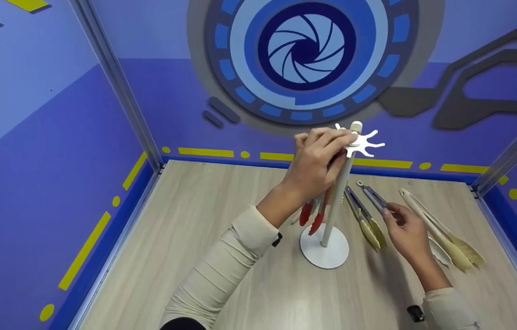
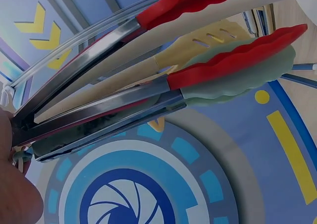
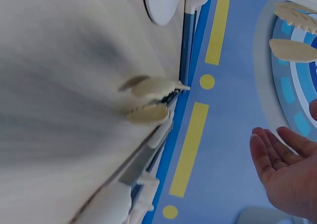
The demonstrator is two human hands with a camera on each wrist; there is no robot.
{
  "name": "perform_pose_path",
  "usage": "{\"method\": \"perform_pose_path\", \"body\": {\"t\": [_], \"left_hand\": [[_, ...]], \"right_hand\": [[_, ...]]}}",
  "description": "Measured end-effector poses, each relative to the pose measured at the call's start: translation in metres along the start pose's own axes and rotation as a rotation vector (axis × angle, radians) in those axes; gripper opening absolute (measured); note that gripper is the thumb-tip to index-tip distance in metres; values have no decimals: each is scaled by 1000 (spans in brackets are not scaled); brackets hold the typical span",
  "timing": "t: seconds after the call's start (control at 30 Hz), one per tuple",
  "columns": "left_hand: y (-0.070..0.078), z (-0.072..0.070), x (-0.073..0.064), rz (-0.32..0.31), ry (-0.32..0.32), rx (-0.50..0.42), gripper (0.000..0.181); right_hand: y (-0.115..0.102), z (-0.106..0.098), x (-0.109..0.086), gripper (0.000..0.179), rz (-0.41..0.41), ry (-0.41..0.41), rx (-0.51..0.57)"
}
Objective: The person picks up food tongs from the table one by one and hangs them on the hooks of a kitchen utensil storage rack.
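My left hand [image 1: 315, 158] is at the top of a white stand [image 1: 338, 192] with curved hooks. It pinches the handle end of red-tipped tongs [image 2: 129, 100], whose tips point down in the head view. Green-tipped tongs [image 2: 242, 75] and a beige slotted turner [image 2: 208, 38] are close behind them. On the right, my right hand [image 1: 409, 229] is over the table, near the handle of steel tongs [image 1: 372, 197]. In the right wrist view its fingers [image 3: 270, 157] are loosely bent, with nothing between them and the thumb.
Beige-tipped tongs [image 1: 366, 224] lie between the stand's round base [image 1: 324, 259] and my right hand. Larger beige tongs [image 1: 441, 229] lie farther right, with a pale tong tip [image 1: 439, 252] beside them. Blue printed walls [image 1: 166, 101] enclose the wooden table [image 1: 194, 206].
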State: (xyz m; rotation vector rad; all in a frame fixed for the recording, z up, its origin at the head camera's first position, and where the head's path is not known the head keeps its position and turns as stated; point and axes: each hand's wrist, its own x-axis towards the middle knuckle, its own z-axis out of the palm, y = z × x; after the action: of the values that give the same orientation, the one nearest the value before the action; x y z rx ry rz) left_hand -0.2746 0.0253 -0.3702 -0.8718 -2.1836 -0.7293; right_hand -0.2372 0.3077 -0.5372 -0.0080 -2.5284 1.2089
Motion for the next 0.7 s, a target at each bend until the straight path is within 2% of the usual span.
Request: {"method": "perform_pose_path", "body": {"t": [0.27,0.5,0.7], "left_hand": [[3,2,0,-7,92,53,31],[6,5,-2,-16,136,50,29],[10,7,-4,-18,185,41,28]], "right_hand": [[-13,34,18,43,105,-133,-31],[-17,78,38,42,188,-239,52],[-11,113,56,44,274,-321,72]]}}
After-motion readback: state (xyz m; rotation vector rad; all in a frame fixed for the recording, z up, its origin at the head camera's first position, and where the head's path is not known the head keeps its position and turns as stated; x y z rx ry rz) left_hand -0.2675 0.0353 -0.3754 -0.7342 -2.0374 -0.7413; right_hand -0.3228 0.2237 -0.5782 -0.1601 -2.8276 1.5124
